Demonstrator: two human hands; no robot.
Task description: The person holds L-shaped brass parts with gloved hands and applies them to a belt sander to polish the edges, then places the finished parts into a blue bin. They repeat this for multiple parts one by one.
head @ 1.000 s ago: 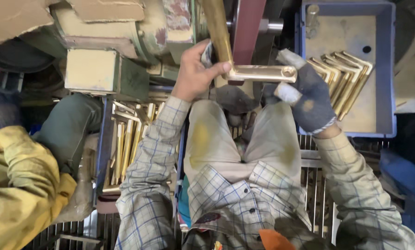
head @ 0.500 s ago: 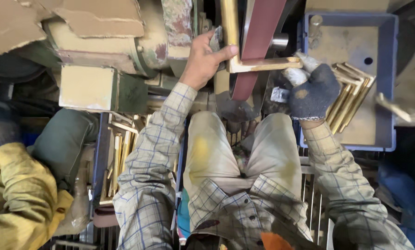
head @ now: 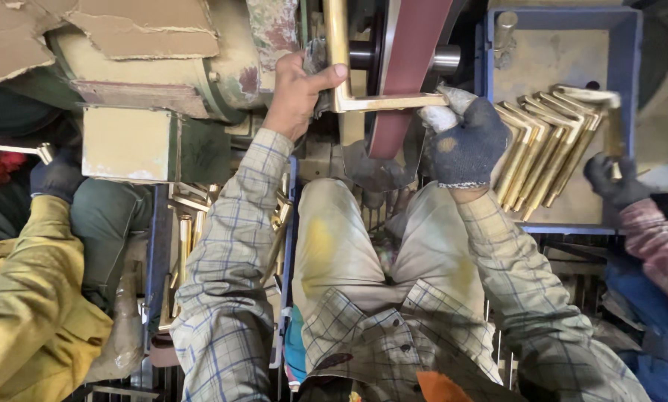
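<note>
The brass L-shaped piece (head: 364,100) lies gripped at both ends above the person's lap. The bare left hand (head: 298,93) closes round its corner, and the gloved right hand (head: 464,141) pinches its short arm's tip. Its long arm points away, its short arm runs rightward across the dark red sanding belt (head: 408,67). It looks bright, smooth, golden. Right of it, a blue tray (head: 632,45) holds similar pieces (head: 542,149), where a co-worker's gloved hand (head: 609,179) reaches.

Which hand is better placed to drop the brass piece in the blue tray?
Right. The gloved right hand grips the brass piece beside the blue tray; the left hand is farther away.
</note>
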